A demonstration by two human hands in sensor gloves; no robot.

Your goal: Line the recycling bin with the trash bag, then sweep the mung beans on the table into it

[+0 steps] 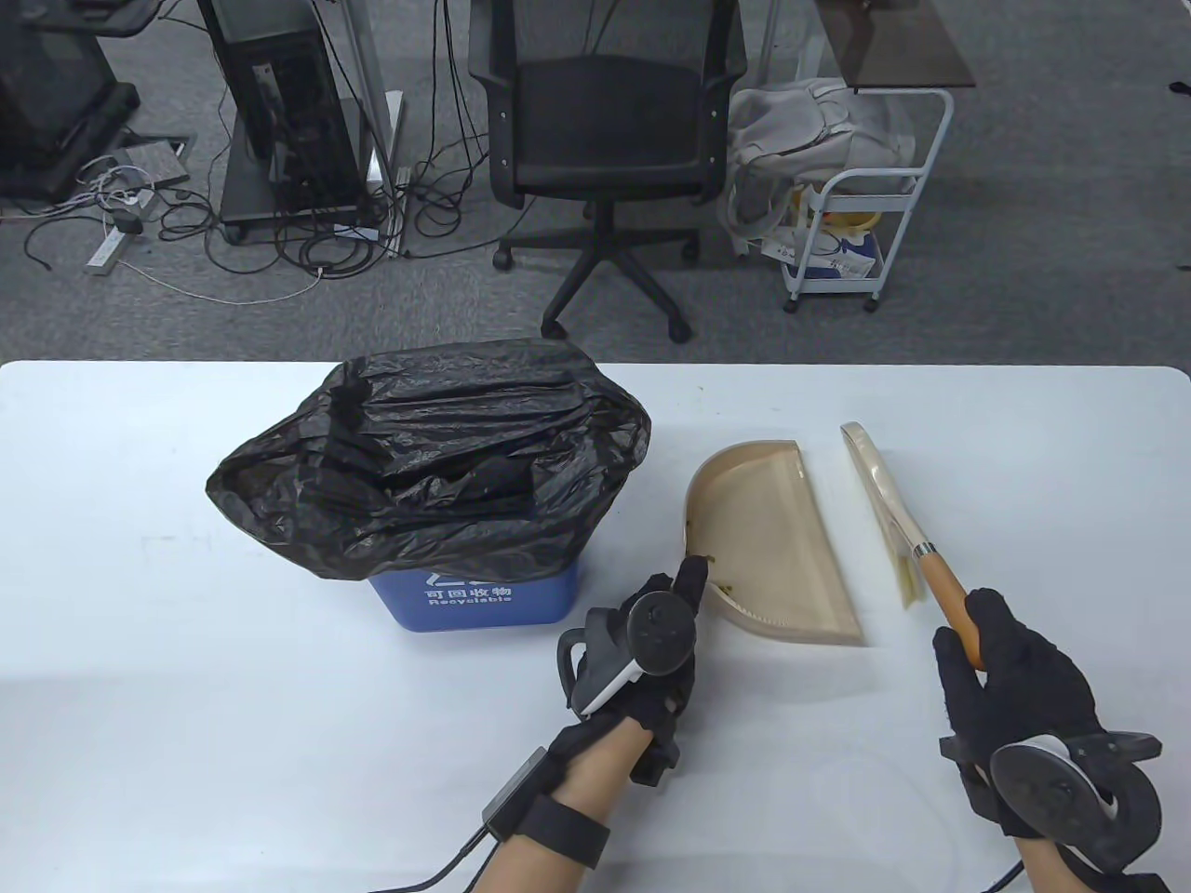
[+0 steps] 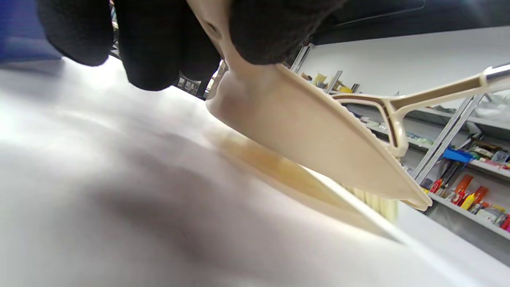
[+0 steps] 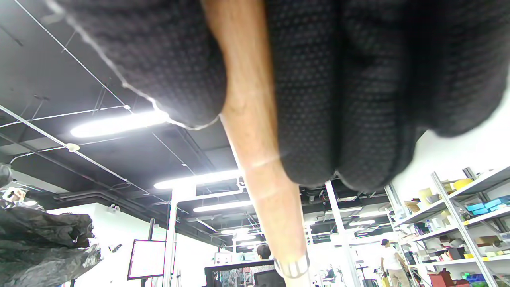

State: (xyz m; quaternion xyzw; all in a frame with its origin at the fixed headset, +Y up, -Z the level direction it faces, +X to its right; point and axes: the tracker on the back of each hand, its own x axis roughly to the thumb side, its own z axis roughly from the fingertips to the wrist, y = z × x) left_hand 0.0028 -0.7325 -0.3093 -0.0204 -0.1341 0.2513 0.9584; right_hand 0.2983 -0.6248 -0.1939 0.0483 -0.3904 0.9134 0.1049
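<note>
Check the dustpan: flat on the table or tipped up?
Tipped up. The left hand pinches the dustpan by its rim, and the left wrist view shows its underside angled off the table.

Your left hand (image 1: pixel 651 642) pinches the dustpan's (image 1: pixel 772 549) near rim, fingers curled, forearm from the surface's near edge. Your right hand (image 1: pixel 1010 684) grips the brush handle (image 1: pixel 949 595).

Bench (image 1: pixel 186 744): white, smooth top.
Recycling bin (image 1: pixel 484 600): blue, standing on the bench, a black trash bag (image 1: pixel 428 465) draped over its mouth.
Dustpan (image 1: pixel 772 549): beige, just right of the bin, a few mung beans (image 1: pixel 721 588) inside.
Brush (image 1: pixel 893 512): right of the dustpan, well apart from the bin, bristles on the bench.
</note>
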